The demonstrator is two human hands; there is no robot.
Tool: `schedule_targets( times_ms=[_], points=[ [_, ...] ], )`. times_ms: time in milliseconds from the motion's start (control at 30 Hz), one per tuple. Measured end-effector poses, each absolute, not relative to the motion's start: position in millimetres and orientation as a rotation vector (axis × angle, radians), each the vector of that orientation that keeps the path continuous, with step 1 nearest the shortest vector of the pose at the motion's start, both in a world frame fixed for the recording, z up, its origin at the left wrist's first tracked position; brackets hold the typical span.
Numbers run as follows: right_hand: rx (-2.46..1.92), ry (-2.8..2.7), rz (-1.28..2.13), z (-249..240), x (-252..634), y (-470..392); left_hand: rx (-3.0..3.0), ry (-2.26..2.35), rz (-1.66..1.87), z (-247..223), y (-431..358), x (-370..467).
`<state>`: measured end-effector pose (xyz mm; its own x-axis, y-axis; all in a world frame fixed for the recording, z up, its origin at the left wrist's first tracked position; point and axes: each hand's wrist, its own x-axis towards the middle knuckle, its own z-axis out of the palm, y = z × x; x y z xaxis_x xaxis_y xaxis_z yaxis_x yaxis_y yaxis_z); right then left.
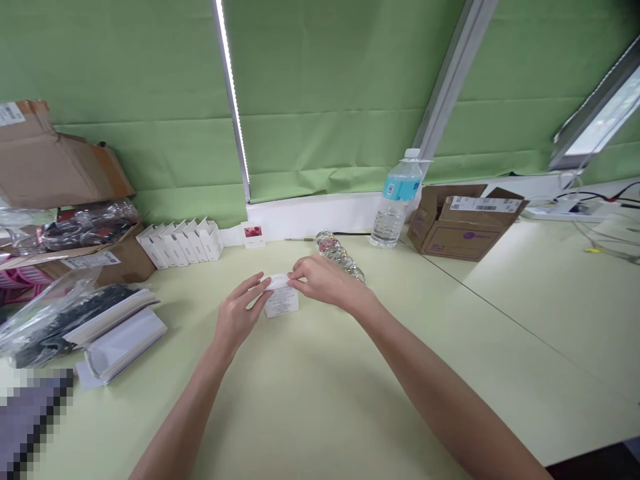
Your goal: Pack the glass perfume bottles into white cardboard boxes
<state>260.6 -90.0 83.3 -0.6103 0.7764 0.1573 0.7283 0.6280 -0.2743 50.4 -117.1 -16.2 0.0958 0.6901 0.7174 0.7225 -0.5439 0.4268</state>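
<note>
A small white printed card (282, 302) is held near the middle of the table, its top part folded or tilted toward me. My left hand (242, 309) pinches its upper left corner between thumb and fingers. At the upper right corner, my right hand (320, 279) grips the card with fingertips pressed together. Just behind my right hand lies a row of shiny, clear-wrapped round items (340, 253), partly hidden by that hand. A small white card with a red picture (254, 233) stands against the wall behind.
White small boxes (183, 243) stand in a row at the back left. Further left are cardboard boxes (65, 167), bagged items (75, 320) and white paper stacks (125, 343). A water bottle (395, 203), an open carton (465, 230) and a power strip (565, 212) stand at the back right.
</note>
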Motion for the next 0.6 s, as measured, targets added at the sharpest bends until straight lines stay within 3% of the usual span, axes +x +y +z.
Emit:
schedule_targets(
  times_ms=[367, 600],
  points=[
    [-1.502, -2.669, -0.351, 56.0, 214.6, -134.7, -2.27, -1.558, -1.518, -21.5, -120.5, 57.8],
    [-1.54, -2.517, 0.003, 47.1, 222.1, -128.0, -2.34, -1.951, -1.88, -16.2, -125.7, 64.3]
  ],
)
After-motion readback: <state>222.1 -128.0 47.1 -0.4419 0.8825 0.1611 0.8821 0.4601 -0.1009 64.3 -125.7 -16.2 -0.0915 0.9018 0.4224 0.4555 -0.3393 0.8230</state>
